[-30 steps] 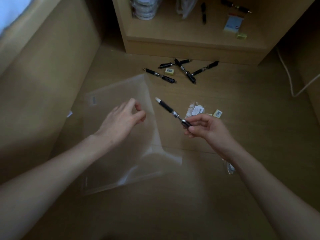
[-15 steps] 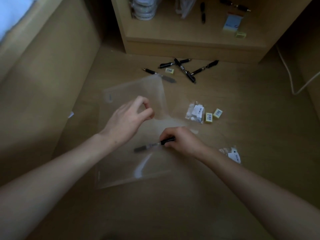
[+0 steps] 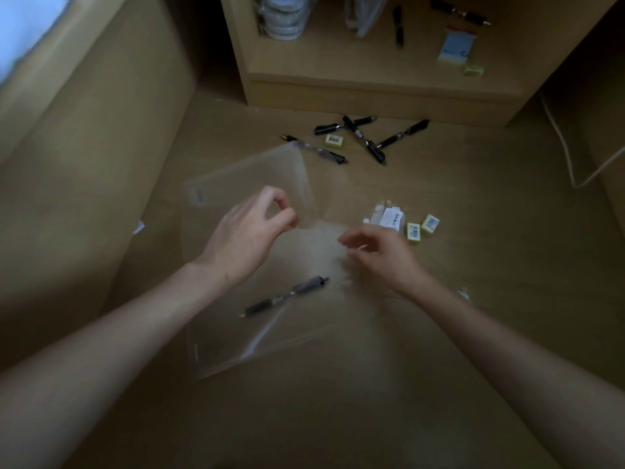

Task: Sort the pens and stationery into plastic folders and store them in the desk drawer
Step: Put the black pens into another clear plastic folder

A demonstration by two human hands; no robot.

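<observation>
Clear plastic folder (image 3: 257,265) lies flat on the wooden floor (image 3: 439,333) in front of you, its upper sheet lifted; one black pen (image 3: 285,296) sits inside it, near the middle, tip pointing down-left. Your left hand (image 3: 250,231) pinches the raised sheet edge between thumb and forefinger, holding the mouth open. Your right hand (image 3: 375,255) is just beside the folder's right edge, fingers loosely curled, holding nothing, a bit blurred.

Step in hand, as I read it: loading pens into the folder, one in, the rest not yet. Next move probably calls for the right hand to reach up to the loose pens (image 3: 365,140) scattered on the floor near the shelf unit (image 3: 372,86), while you keep the left pinch so the folder stays open. One of those pens (image 3: 324,154) lies touching or partly under the folder's far corner, can't tell which.

Around: small yellow erasers (image 3: 421,228) and a small packet (image 3: 389,216) just right of the right hand, another eraser (image 3: 334,140) among the pens. On the shelf: more pens (image 3: 399,25), a notepad (image 3: 455,49), tape rolls (image 3: 282,15). White cable (image 3: 568,154) on the right, well apart.

In the way: nothing big; the packet and erasers sit beside the reach path, and the slippery sheet may drop shut if you let go
</observation>
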